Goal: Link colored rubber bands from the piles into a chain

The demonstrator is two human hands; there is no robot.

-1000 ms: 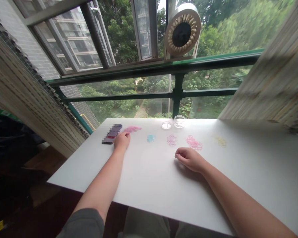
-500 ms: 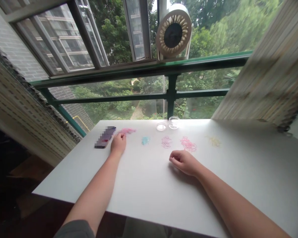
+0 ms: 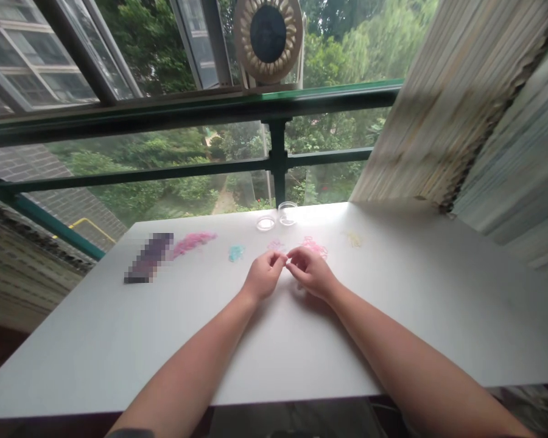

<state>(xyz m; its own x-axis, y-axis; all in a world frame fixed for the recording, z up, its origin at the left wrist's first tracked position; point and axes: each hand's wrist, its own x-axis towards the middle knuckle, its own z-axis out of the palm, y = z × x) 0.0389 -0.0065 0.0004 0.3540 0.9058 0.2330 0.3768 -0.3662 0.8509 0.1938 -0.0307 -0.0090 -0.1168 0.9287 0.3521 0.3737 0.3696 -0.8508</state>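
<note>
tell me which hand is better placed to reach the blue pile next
Probably the left hand: it is nearer the blue pile. The right hand sits farther across, by the bright pink pile, and would have to pass the left.

A sliver of dark grey sleeve (image 3: pixel 130 434) is peeking in along the bottom edge, its hem curving around the person's left arm (image 3: pixel 194 353). Beyond it, that arm is running bare to the left hand (image 3: pixel 265 275). The right forearm (image 3: pixel 402 347) is showing bare too, narrowing smoothly towards the right hand (image 3: pixel 314 272).
</note>
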